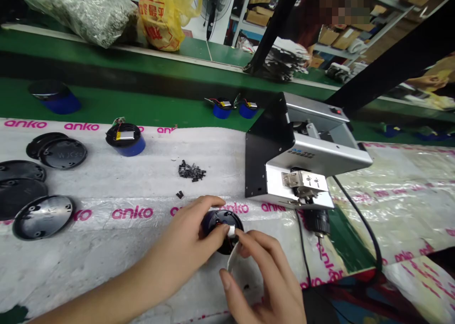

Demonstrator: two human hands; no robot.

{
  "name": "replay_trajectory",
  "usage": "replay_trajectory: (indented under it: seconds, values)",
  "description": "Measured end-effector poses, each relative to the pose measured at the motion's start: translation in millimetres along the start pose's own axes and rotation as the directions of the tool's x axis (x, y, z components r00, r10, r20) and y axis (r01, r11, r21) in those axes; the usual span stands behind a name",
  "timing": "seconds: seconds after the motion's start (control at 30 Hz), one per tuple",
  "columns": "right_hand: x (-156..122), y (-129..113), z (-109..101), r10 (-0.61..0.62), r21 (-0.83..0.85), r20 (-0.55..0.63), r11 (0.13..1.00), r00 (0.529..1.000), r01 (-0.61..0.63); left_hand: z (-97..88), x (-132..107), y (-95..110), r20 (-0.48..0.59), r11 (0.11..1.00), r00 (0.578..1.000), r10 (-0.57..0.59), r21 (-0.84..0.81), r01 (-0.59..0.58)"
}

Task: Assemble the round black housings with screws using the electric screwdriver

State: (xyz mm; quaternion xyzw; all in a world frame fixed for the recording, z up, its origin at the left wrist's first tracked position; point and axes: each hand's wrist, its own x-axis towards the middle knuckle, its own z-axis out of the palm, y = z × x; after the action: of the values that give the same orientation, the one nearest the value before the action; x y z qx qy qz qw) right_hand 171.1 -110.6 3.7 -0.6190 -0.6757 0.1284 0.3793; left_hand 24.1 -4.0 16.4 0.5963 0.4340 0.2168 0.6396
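A round black-and-blue housing [232, 248] stands on the white foam sheet, its open top facing up. My left hand [199, 229] wraps round its left side, with the thumb pressed on a small white piece [231, 231] inside. From the right, my right hand [266, 267] reaches over the rim, its forefinger touching the white piece. A thin curved white strip [232, 257] hangs between my right fingers and thumb; whether it joins the white piece I cannot tell. Just beyond my left hand lies a pile of small black pads [192, 171].
A screw-feeder machine [302, 153] with an electric screwdriver chuck [317, 222] in front stands to the right, its cable [366, 224] looping down. Black discs [44, 217] lie at left. A blue housing with a battery [126, 139] stands nearby; others [222, 109] stand behind on the green belt.
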Motion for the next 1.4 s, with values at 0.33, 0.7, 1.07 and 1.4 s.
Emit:
replay_trajectory:
  seconds: [0.33,0.7,1.07,1.4]
  values:
    - [28,1,-10,-0.139,-0.100,0.079,0.984,0.987,0.146,-3.6,1,-2,0.166,0.974,0.983,-0.075,-0.200,0.109]
    - [27,2,-13,-0.218,-0.245,0.198,0.933,0.956,0.264,-18.5,1,-4,0.287,0.853,0.944,-0.161,-0.441,0.280]
    - [32,7,-8,-0.258,-0.205,0.153,0.936,0.954,0.286,-13.9,3,-6,0.232,0.855,0.954,-0.191,-0.439,0.277]
    - [32,-2,-16,-0.172,-0.290,0.213,0.929,0.962,0.230,-10.5,1,-1,0.179,0.918,0.971,-0.161,-0.335,0.214]
